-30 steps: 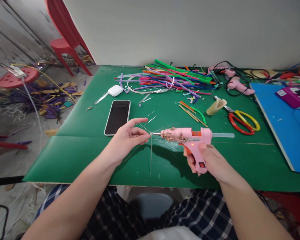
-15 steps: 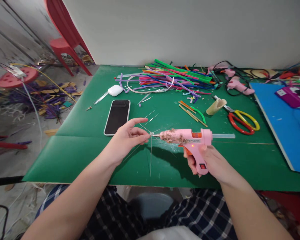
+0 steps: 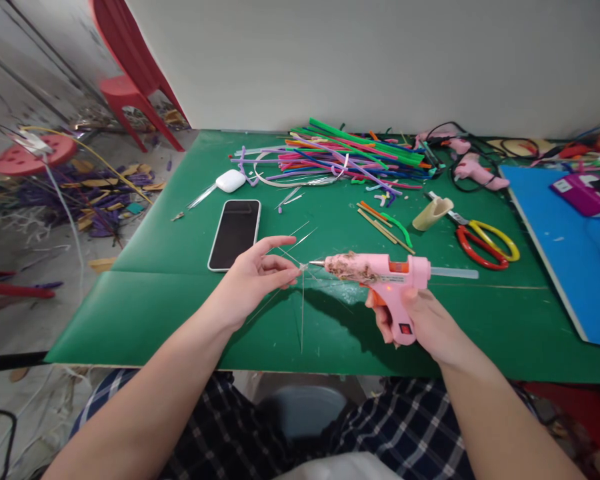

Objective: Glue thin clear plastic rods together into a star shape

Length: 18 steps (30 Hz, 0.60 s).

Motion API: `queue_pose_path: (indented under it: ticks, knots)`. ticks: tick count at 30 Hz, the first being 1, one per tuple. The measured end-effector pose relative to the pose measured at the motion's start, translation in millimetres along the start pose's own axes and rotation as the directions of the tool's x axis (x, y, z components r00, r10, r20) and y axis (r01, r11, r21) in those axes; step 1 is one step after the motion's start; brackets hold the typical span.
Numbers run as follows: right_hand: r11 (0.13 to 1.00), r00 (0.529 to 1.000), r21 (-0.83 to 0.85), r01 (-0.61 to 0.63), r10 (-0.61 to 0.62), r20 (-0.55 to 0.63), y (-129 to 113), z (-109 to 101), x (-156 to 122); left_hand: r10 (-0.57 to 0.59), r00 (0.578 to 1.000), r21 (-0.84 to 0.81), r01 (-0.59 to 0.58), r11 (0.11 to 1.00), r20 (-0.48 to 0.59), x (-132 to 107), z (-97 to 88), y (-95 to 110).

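Pinching the joined middle of thin strands (image 3: pixel 305 267) between thumb and finger, the left grip (image 3: pixel 261 275) stays where it was half a second ago. The right grip (image 3: pixel 427 319), wrapped round the handle of a pink glue gun (image 3: pixel 383 267), has pulled slightly away from the left, so the nozzle now sits just beside the strands' centre. A phone (image 3: pixel 234 235) lies unmoved just beyond the left grip.

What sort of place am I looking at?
Probably a craft workshop: a glue gun in the right hand, coloured craft stems piled on the green table, and scraps strewn over the floor.
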State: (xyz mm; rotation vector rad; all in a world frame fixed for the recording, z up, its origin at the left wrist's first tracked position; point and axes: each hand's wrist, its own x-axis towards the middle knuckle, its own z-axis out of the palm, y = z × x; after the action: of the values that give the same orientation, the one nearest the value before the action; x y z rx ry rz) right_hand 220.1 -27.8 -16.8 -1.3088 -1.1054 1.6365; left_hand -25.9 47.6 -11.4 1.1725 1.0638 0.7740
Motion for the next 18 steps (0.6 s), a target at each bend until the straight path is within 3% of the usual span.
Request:
queue_pose_path:
  ticks: [18]
  knots:
    - [0.999,0.997,-0.014,0.031,-0.030,0.075,2.9,0.9,0.8,-0.009,1.000,0.000,0.009,1.000,0.004,0.5,0.9,1.1]
